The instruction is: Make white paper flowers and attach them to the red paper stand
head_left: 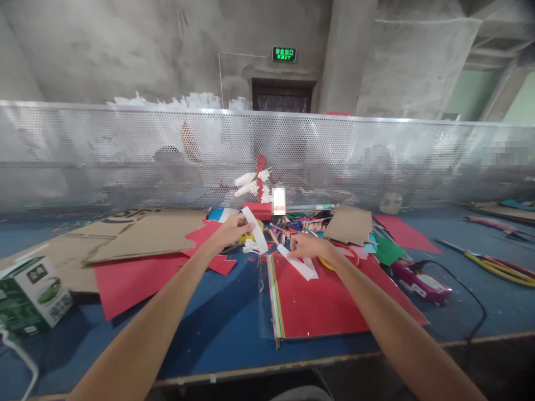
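Between the fingers of my left hand [234, 229] is a curved strip of white paper [259, 238], raised above the table. My right hand [308, 245] is closed, its bent fingertips at another white paper strip [297, 264] lying folded on the stack of red paper sheets [330, 306]. Just beyond my hands stands a red upright piece with a looped top [261, 162], on a red base [257, 210]. White flower-like pieces [246, 179] are attached to it. A yellow tape roll [246, 237] sits partly hidden behind my left hand.
Cardboard sheets [146, 236] and red paper [129, 284] lie to the left, beside a green-and-white box [35, 295]. A brown cardboard piece [349, 224], a purple corded device [422, 283] and yellow-handled pliers [497, 266] are to the right. A perforated metal panel [125, 161] borders the back.
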The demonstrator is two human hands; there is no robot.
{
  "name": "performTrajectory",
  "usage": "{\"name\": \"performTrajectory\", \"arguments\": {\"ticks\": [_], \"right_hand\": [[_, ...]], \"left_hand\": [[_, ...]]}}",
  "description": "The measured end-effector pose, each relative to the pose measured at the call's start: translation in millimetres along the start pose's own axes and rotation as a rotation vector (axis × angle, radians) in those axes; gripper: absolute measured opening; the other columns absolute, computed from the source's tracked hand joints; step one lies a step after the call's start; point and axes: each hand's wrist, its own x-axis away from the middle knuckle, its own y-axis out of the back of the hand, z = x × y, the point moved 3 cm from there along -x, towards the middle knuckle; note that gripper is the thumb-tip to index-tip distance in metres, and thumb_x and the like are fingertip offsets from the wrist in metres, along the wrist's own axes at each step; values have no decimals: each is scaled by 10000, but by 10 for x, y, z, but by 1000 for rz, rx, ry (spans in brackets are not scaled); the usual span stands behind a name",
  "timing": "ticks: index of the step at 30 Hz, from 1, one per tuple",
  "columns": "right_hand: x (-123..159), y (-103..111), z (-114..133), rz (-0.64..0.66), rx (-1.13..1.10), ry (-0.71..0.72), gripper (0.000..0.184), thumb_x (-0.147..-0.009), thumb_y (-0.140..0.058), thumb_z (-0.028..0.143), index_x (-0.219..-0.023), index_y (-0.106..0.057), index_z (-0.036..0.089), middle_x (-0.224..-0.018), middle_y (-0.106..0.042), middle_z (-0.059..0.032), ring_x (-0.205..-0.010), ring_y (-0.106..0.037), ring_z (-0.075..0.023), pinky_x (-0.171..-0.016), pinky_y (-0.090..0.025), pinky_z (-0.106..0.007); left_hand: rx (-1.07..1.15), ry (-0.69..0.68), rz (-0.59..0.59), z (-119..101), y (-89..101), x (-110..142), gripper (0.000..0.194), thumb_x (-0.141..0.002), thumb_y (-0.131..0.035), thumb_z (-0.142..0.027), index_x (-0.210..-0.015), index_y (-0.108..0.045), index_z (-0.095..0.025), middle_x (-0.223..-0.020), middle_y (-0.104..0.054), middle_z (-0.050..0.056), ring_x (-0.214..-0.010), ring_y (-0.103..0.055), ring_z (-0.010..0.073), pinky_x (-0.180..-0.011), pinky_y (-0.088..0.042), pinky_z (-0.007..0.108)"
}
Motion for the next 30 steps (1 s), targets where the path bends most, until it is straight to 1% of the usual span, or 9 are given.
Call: {"name": "performTrajectory", "arguments": {"ticks": [3,6,9,12,15,20,25,28,30], "right_hand": [[10,82,-11,-104,114,12,296,-638,-780,368,-836,-645,195,-670,-630,4,-598,-543,-142,-524,-321,-225],[41,100,90,-103,83,104,302,-720,-729,361,-959,-655,192,-734,-639,0,-629,-552,-136,-557,-331,-217],[66,21,268,-42,-23,262,231,-778,-685,356,-933,-700,185,-789,-669,-20,-667,-582,-138,-575,-361,-215],[55,-112,395,15,-49,320,184,-761,-706,340,-845,-738,180,-809,-701,-34,-704,-619,-155,-598,-391,-221],[22,-211,439,38,-50,311,131,-734,-732,294,-784,-753,175,-761,-719,-33,-707,-641,-172,-613,-409,-231],[1,-234,420,28,13,262,89,-737,-724,263,-700,-754,188,-698,-719,-26,-657,-638,-178,-581,-384,-238],[0,-229,378,43,67,276,125,-775,-698,294,-743,-741,181,-750,-720,-37,-695,-630,-180,-590,-359,-238],[16,-180,380,21,44,291,148,-822,-642,281,-769,-724,171,-757,-711,-39,-688,-617,-167,-591,-355,-239],[38,-130,387,-4,8,300,145,-820,-643,285,-770,-720,172,-754,-706,-32,-678,-611,-157,-591,-359,-237]], "left_hand": [[-30,-15,-11,-25,14,5,351,-775,-646,-446,-959,-644,-148,-822,-683,52,-712,-605,156,-666,-463,274],[-42,-21,-26,-46,24,10,353,-784,-639,-448,-958,-651,-141,-786,-678,48,-687,-599,153,-640,-449,269],[-28,-16,-22,-46,20,10,341,-782,-646,-437,-951,-653,-140,-773,-680,47,-682,-608,156,-634,-454,269],[-26,-12,-26,-51,14,11,337,-759,-669,-429,-937,-652,-142,-782,-688,49,-687,-613,161,-635,-461,272],[-35,-5,-30,-57,10,14,337,-765,-656,-432,-945,-649,-147,-805,-693,54,-694,-613,162,-638,-462,273],[-39,-13,-18,-35,8,1,345,-758,-658,-433,-956,-645,-152,-827,-686,54,-707,-605,163,-663,-467,280],[-35,-22,-13,-31,5,3,330,-774,-639,-429,-949,-647,-149,-821,-681,51,-701,-607,158,-655,-460,273],[-39,-18,-19,-39,4,12,302,-779,-638,-414,-914,-647,-144,-791,-677,45,-680,-603,152,-646,-458,270],[-39,-18,-22,-31,6,9,296,-777,-644,-409,-901,-645,-141,-782,-675,43,-677,-604,151,-653,-465,272]]}}
